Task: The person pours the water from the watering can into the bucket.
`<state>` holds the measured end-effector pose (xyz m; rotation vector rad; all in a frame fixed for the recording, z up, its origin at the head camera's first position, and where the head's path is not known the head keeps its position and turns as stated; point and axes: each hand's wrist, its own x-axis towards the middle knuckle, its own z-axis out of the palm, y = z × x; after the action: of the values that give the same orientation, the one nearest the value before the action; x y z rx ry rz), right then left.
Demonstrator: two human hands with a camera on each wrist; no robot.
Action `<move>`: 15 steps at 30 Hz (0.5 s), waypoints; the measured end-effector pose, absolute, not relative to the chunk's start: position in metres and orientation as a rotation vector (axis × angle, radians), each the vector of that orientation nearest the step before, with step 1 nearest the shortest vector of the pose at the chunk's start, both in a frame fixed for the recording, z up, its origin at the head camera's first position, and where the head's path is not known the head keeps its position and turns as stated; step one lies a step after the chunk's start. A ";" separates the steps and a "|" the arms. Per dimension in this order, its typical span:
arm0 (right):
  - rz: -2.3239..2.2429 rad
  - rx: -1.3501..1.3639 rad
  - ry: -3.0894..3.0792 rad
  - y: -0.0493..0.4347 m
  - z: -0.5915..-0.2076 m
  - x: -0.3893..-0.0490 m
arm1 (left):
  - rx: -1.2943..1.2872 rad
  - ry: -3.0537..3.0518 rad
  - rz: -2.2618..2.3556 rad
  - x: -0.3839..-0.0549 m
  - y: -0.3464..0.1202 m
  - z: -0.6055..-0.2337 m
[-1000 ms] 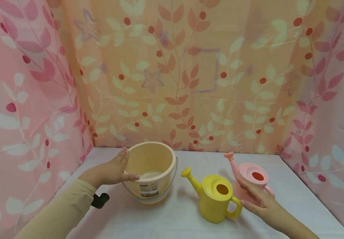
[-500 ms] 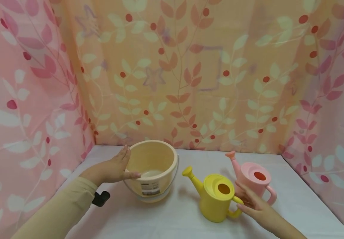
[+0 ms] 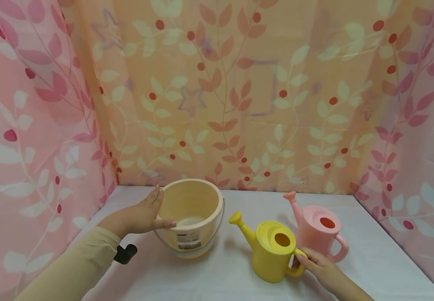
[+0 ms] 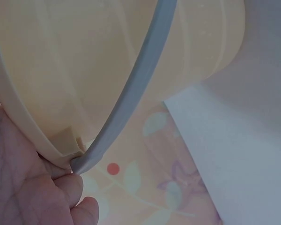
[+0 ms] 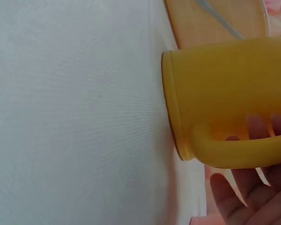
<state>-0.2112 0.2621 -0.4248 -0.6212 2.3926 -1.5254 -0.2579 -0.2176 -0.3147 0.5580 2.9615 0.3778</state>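
Observation:
A cream bucket (image 3: 190, 205) with a grey handle (image 4: 131, 93) and a label on its front stands upright at left centre. My left hand (image 3: 139, 215) rests against its left side, fingers straight and thumb lying along the rim; in the left wrist view the fingertips are beside the handle's hinge. Right of the bucket stands a yellow watering can (image 3: 271, 255), spout to the left. My right hand (image 3: 318, 269) is at its loop handle (image 5: 239, 152), with fingers passed through the loop and thumb on the near side. Behind that hand stands a pink watering can (image 3: 318, 230).
A white cloth (image 3: 220, 280) covers the table. Patterned curtains (image 3: 220, 104) enclose the back and both sides. Below my left wrist shows a small black object (image 3: 125, 253).
My right hand has moved from beside the pink watering can left and down to the yellow can's handle, and its fingers have gone into the loop. My left hand has stayed at the bucket.

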 end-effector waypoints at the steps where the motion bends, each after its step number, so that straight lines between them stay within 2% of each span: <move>1: -1.534 -0.642 2.368 0.263 -0.425 -0.212 | 0.558 2.963 0.372 -0.258 -0.217 -0.315; 8: -1.640 -0.818 2.227 0.263 -0.431 -0.213 | 0.579 2.967 0.360 -0.259 -0.218 -0.314; 15: -1.725 -0.837 2.091 0.262 -0.438 -0.214 | 0.569 2.957 0.371 -0.257 -0.217 -0.314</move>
<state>-0.2145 0.2625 -0.4380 -0.8374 2.0906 -1.7249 -0.2574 -0.2168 -0.3136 0.5685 2.9571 0.3709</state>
